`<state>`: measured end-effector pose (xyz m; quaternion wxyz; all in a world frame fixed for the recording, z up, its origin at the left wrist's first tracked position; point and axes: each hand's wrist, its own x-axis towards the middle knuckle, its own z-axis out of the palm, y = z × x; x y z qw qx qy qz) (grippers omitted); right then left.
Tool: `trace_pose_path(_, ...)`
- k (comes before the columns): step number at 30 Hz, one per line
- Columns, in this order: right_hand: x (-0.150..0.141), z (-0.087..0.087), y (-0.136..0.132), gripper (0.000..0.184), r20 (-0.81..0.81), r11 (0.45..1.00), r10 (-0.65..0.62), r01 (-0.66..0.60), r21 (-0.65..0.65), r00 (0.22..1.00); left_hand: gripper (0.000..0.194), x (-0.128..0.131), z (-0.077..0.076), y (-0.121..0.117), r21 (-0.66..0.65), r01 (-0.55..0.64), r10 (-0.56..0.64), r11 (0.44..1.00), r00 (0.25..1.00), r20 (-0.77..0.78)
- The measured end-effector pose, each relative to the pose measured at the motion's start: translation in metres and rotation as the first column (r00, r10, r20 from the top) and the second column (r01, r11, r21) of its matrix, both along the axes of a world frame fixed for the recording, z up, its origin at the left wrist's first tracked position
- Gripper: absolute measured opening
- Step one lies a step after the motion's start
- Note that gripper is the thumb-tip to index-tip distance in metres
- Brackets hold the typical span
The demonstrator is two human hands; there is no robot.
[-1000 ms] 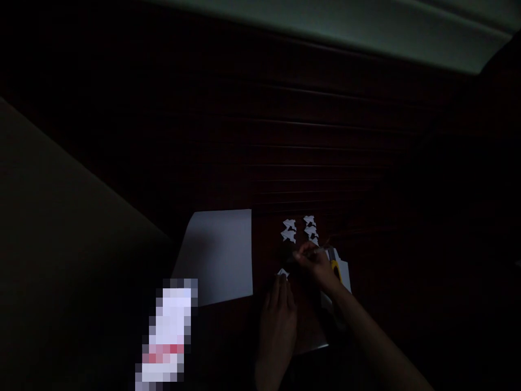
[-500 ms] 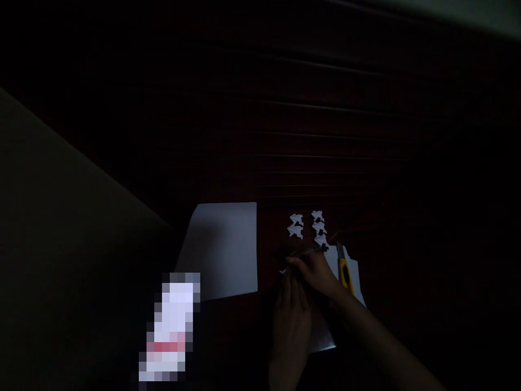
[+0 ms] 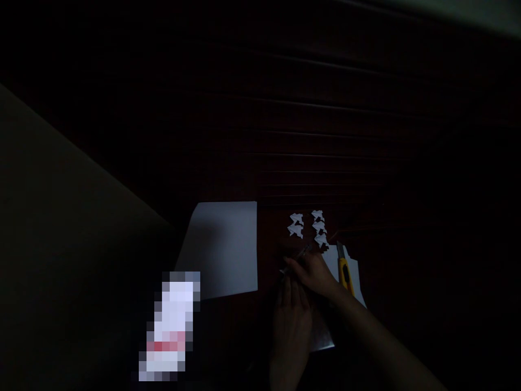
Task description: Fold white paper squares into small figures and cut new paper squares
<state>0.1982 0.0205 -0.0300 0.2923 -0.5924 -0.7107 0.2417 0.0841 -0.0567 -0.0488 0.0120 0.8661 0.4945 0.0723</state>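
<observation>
My right hand (image 3: 315,273) is closed around a slim pen (image 3: 306,248), which leans up and to the right out of the fingers. Flat on the work surface lies my left hand (image 3: 292,320), its fingers stretched forward. Just beyond those fingertips shows a small white folded paper piece (image 3: 283,271), mostly hidden and dim. Under and beside the left hand is a shiny, flat sheet or board (image 3: 323,339). Several small cut or folded white paper shapes (image 3: 296,225) stand in two columns (image 3: 320,227) behind my hands.
A large white paper sheet (image 3: 234,244) lies to the left. Right of my hands, a yellow utility knife (image 3: 345,273) rests on white paper (image 3: 356,274). A blurred-out bright object (image 3: 173,320) is at lower left. The room is very dark, with a wall (image 3: 61,206) at left.
The pen in my right hand has tipped more upright, and that hand has shifted slightly. My left hand stays in nearly the same place.
</observation>
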Motion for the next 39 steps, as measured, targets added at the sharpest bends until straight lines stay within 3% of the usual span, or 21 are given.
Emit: trace_pose_path(39,-0.003,-0.0026,-0.0002,0.028,-0.002,0.998,-0.019,0.019,-0.056,1.0,0.039,0.0005,0.0039,0.0007,-0.018,-0.011,0.011,1.0,1.0,-0.012)
